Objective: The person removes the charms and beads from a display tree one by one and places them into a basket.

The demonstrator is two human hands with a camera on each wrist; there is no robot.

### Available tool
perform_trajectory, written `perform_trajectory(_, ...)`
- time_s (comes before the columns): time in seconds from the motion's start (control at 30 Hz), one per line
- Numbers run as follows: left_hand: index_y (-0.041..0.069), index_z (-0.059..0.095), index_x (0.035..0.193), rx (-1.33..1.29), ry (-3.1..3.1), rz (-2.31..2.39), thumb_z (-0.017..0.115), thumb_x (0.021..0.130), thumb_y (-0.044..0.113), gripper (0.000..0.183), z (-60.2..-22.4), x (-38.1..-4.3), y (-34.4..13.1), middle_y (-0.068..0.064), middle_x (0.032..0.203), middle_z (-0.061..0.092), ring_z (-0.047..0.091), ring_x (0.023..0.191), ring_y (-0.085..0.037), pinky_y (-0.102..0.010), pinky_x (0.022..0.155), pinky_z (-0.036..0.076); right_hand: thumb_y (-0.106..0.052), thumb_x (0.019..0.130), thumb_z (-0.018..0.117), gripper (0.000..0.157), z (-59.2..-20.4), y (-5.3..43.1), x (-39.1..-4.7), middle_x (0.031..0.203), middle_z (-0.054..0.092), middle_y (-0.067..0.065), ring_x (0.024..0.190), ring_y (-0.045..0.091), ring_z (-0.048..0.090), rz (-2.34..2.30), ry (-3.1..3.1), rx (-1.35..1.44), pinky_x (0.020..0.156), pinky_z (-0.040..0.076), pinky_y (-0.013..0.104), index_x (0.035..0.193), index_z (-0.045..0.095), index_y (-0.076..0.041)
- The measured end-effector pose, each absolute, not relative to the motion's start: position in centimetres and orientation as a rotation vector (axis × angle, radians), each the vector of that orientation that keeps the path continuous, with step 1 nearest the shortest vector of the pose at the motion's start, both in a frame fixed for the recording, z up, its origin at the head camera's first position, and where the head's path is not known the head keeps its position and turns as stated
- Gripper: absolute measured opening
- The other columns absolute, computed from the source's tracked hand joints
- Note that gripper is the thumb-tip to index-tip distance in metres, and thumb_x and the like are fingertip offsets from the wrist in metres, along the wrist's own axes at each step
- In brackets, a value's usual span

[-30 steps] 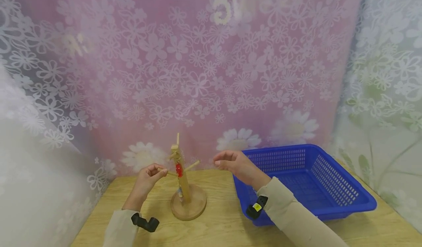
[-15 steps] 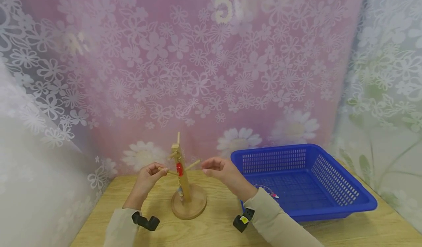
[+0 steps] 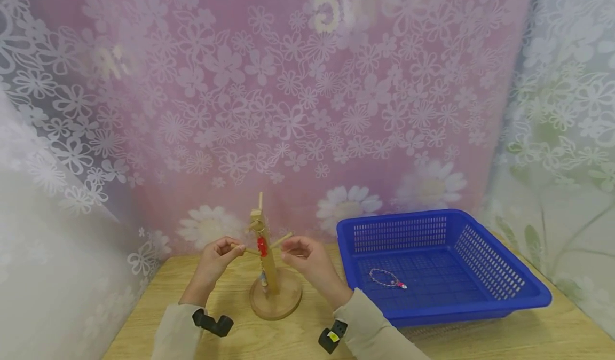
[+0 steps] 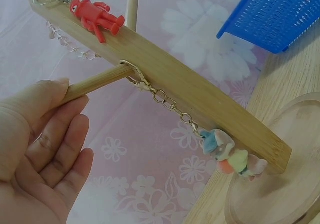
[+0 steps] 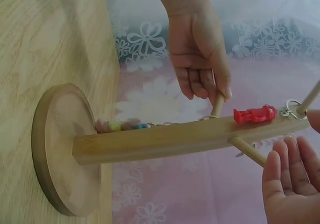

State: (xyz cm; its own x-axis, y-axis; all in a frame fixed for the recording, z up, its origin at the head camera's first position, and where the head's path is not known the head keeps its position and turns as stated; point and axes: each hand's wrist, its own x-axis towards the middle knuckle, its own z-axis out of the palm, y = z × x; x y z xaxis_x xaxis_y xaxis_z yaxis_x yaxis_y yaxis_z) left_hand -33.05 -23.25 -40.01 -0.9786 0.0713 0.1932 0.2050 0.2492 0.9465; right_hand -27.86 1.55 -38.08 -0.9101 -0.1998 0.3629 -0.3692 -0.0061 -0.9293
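Note:
A wooden peg stand (image 3: 270, 280) with a round base stands upright on the table. My left hand (image 3: 218, 261) pinches the end of its left peg (image 4: 97, 82) between thumb and fingers. On that peg hangs a gold chain keychain with a small plush figure (image 4: 225, 154). A red figure keychain (image 4: 95, 16) hangs by a ring from a higher peg, and a beaded chain (image 4: 75, 48) hangs behind the post. Beside the right peg (image 5: 247, 150) is my right hand (image 5: 295, 184), thumb and fingers apart, with no object seen in it; whether it touches the peg, I cannot tell.
A blue plastic basket (image 3: 444, 213) with slotted sides stands to the right of the stand. Inside lies a bracelet (image 3: 401, 284) with a pink-and-white charm. A floral curtain (image 3: 307, 109) hangs behind the wooden table (image 3: 230, 333).
My right hand has moved left from the basket's edge to the right peg, uncovering the bracelet in the basket. The left hand has kept its pinch on the left peg.

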Motion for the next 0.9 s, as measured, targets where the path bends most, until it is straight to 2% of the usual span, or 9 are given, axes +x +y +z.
perform_trajectory(0.13,-0.004,0.064,0.099,-0.261,-2.381,-1.846,0.065,0.09,0.013,0.019,-40.0,-33.1,-23.1,0.003,0.076,0.065,0.061,0.092,-0.025,-0.034,0.089,0.042,-0.005,0.084,0.069,0.023,-38.4,0.7,-27.9,0.102,0.065,0.02,0.09,0.022,0.062,2.006,-2.078,0.586,0.077,0.05,0.024,0.105,0.065,0.005)
perform_trajectory(0.4,-0.002,0.064,0.098,-0.312,-2.356,-1.83,0.068,0.088,0.02,0.024,-40.0,-32.9,-23.1,0.003,0.078,0.066,0.061,0.09,-0.022,-0.042,0.093,0.041,-0.011,0.084,0.071,0.025,-39.2,-1.3,-27.8,0.102,0.065,0.018,0.089,0.024,0.062,1.972,-2.05,0.532,0.077,0.05,0.026,0.105,0.066,0.002)
perform_trajectory(0.6,-0.002,0.064,0.098,-0.336,-2.346,-1.839,0.068,0.088,0.022,0.026,-40.2,-33.0,-23.2,0.003,0.079,0.066,0.06,0.096,-0.031,-0.046,0.096,0.039,-0.014,0.083,0.074,0.024,-39.9,-2.7,-27.8,0.099,0.066,0.012,0.086,0.02,0.06,1.978,-2.046,0.459,0.075,0.049,0.027,0.103,0.067,-0.003)
perform_trajectory(0.77,-0.004,0.064,0.099,-0.32,-2.349,-1.858,0.067,0.089,0.018,0.024,-39.6,-32.4,-22.9,0.003,0.078,0.066,0.06,0.096,-0.028,-0.048,0.097,0.038,-0.014,0.082,0.074,0.024,-40.4,-3.2,-28.0,0.097,0.066,0.011,0.085,0.018,0.061,1.965,-2.041,0.41,0.074,0.049,0.025,0.102,0.067,-0.003)
perform_trajectory(0.9,-0.005,0.064,0.1,-0.291,-2.359,-1.862,0.066,0.089,0.015,0.023,-39.5,-32.4,-22.9,0.004,0.077,0.066,0.061,0.094,-0.025,-0.048,0.098,0.037,-0.009,0.082,0.073,0.023,-40.3,-3.5,-27.8,0.096,0.067,0.015,0.083,0.02,0.062,1.955,-2.019,0.417,0.072,0.05,0.024,0.102,0.066,0.0)
